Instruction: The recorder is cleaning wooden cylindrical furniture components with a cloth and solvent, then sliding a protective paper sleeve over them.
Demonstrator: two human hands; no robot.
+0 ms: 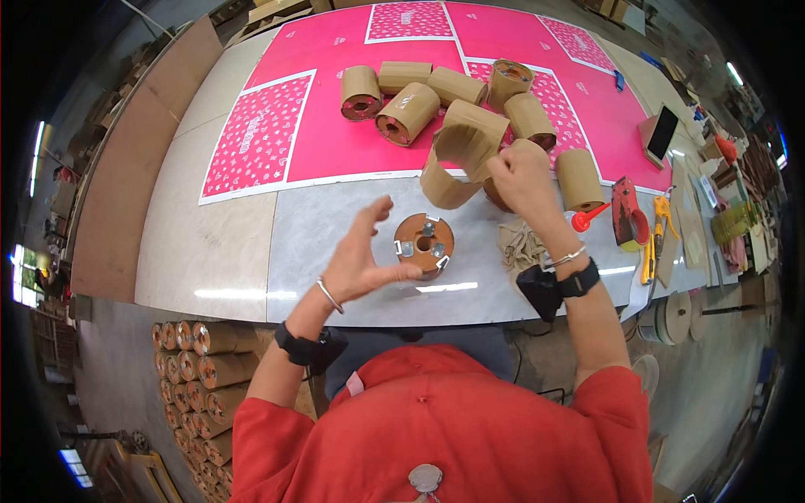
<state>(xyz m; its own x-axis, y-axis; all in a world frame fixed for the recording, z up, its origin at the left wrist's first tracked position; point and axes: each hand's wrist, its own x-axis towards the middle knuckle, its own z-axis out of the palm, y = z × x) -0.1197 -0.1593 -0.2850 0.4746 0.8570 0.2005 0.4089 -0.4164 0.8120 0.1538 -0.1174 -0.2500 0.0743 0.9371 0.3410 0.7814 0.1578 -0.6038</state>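
Note:
My right hand [528, 178] is closed, its fingers pinching the edge of a curved brown cardboard sleeve [444, 186] held up over the table. The sleeve bends into an open ring. My left hand [360, 258] is open, thumb and fingers spread around the near left side of a round brown spool [411, 226], apparently without gripping it. That spool stands on end on the grey tabletop, with a centre hole, white clips and shiny metal pieces on its top face. Just beyond my right hand, several brown-wrapped cylinders [408, 109] lie or stand in a group.
Pink printed sheets [335, 151] cover the table's far part. To the right are a crumpled cloth [521, 246], a red-nozzled bottle [580, 221], a red tape dispenser [625, 214], a yellow cutter [659, 243] and a phone [662, 132]. Wrapped cylinders [220, 369] are stacked below left.

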